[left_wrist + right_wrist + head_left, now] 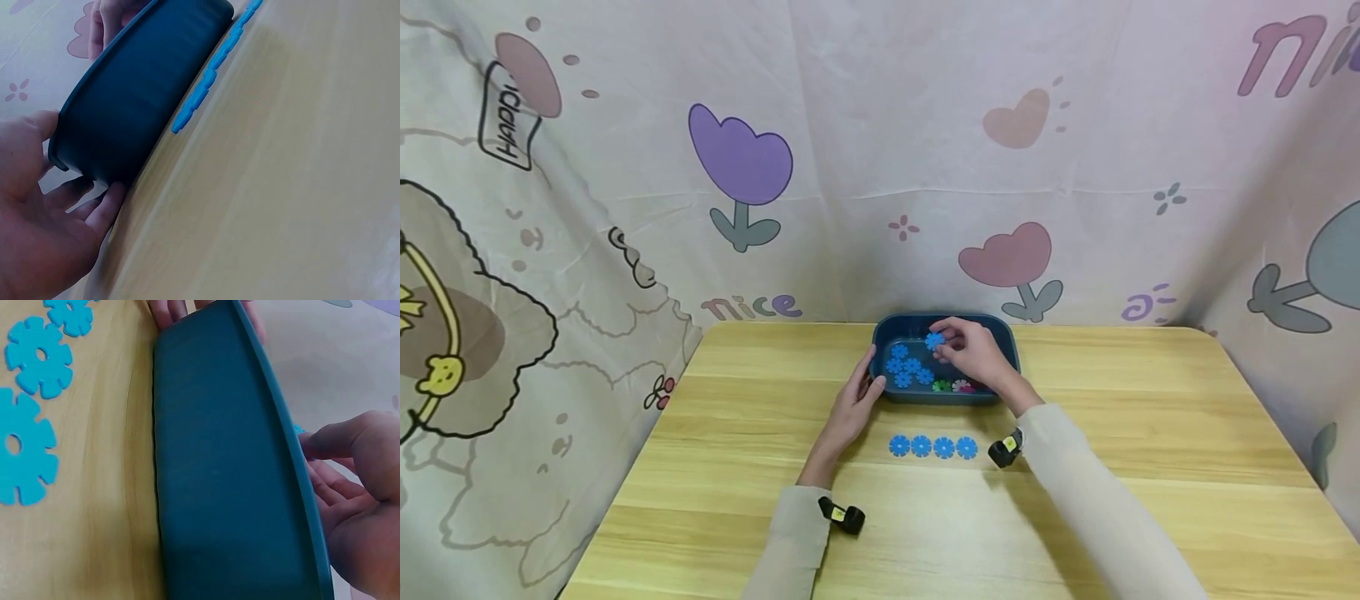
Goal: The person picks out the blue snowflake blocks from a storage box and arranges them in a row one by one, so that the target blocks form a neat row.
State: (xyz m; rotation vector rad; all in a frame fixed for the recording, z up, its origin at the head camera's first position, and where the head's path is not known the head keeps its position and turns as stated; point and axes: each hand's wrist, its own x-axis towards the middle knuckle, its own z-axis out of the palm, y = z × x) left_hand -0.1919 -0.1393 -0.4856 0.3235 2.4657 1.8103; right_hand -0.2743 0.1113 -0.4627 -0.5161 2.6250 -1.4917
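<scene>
While pinching a blue notched disc (934,342) between thumb and fingers of the right hand (973,353), holds it over the inside of the dark-teal tray (940,398), just left of the palm and toward the far wall. Grips the left end of that tray with the left hand (856,400), thumb at the near-left corner and fingers along the left side, apart from the pinched disc. Has a cluster of loose blue discs (912,366) in the tray, left of and nearer than the pinched one, between both hands. Has a green disc (942,386) and a pale pink disc (960,385) beside the near wall, left of the right wrist. Has a straight row of four blue discs (921,446) on the wooden table (700,433), nearer than the tray, between the forearms.
</scene>
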